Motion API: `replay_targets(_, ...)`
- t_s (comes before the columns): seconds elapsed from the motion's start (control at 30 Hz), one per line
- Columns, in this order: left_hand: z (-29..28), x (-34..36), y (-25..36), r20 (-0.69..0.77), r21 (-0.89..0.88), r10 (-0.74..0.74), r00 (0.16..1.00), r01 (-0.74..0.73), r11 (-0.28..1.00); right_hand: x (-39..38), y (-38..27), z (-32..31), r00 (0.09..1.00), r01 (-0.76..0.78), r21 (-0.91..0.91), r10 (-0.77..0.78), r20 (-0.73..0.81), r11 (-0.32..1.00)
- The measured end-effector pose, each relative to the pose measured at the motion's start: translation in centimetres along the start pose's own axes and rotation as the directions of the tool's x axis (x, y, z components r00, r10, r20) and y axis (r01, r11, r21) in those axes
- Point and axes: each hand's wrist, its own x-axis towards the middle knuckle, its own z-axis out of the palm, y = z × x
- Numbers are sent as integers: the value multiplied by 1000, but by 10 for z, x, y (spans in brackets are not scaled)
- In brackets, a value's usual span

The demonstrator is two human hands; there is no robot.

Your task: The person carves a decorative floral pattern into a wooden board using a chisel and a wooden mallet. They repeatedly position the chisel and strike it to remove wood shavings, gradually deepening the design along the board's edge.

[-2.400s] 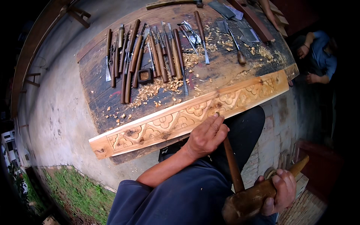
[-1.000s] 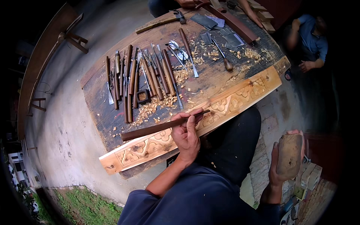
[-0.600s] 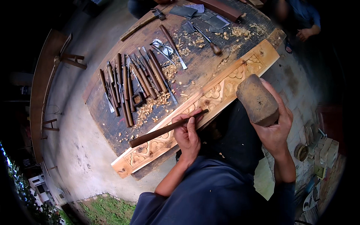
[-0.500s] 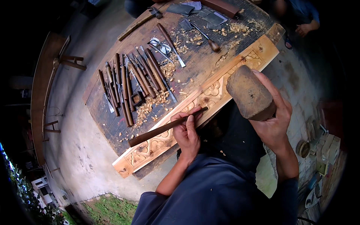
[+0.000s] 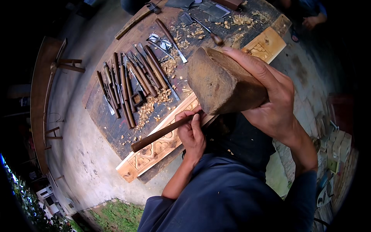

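Note:
A long pale board (image 5: 157, 152) with carved leaf-like relief lies slantwise along the table's near edge. Over it, my left hand (image 5: 192, 135) is closed around a wood-carving chisel (image 5: 160, 135), whose dark handle slants down to the left. The chisel's tip end is hidden behind a heavy brown wooden block (image 5: 228, 83). My right hand (image 5: 272, 94) grips this block from its right side, thumb along the top, and holds it up above the board. The block covers the board's middle part.
Several carving chisels (image 5: 133, 77) lie in a row on the dark worktable (image 5: 112, 127), among wood shavings (image 5: 148, 108). Glasses (image 5: 159, 41), a hammer (image 5: 139, 21) and a round-handled tool (image 5: 216, 38) lie farther back. Another person's hand (image 5: 313, 21) shows at far right.
My right hand has swung the wooden block left and up, so it hides the board's middle and the chisel's tip. My left hand and chisel have hardly moved.

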Motion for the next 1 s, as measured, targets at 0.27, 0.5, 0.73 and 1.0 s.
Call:
replay_targets(0.27,-20,-1,-15,87,165,-20,996,6,986,16,-1,3,997,74,-4,-74,16,997)
replay_targets(0.5,-18,4,-12,99,179,17,995,-35,983,23,-3,8,996,89,-25,-89,33,996)
replay_targets(0.73,-17,7,-1,121,119,-47,992,32,992,31,-5,9,992,123,-39,-122,29,992)
replay_targets(1.0,-19,4,-6,90,228,33,995,-53,972,32,-2,20,989,144,-45,-145,-17,989)
